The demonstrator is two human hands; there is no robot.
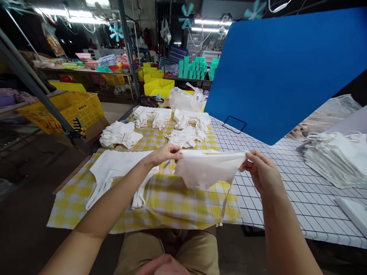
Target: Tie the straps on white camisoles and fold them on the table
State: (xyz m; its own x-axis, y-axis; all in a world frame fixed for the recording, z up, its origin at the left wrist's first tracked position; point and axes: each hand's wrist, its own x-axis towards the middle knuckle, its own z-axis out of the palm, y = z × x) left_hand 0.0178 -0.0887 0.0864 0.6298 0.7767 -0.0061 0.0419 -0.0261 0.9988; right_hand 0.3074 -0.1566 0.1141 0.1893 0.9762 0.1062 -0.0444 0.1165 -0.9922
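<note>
Stretched between my two hands is a white camisole top [209, 168], its upper edge pulled straight and a thin strap dangling at the right. My left hand [168, 153] pinches one corner of the edge, and my right hand [258, 166] grips the opposite corner. The garment hangs above a yellow checked cloth [183, 208]. To the left, partly behind my left forearm, lie flat white tops [114, 164] with their straps toward me. Just beyond my hands is a loose heap of white garments [186, 136].
Farther back are two folded white stacks [155, 114] and a clear plastic bag [183, 99]. A crumpled white pile [119, 133] sits at left. A large blue board [281, 72] rises at right, near a tall garment stack [335, 158]. A metal post [129, 46] stands left of the table.
</note>
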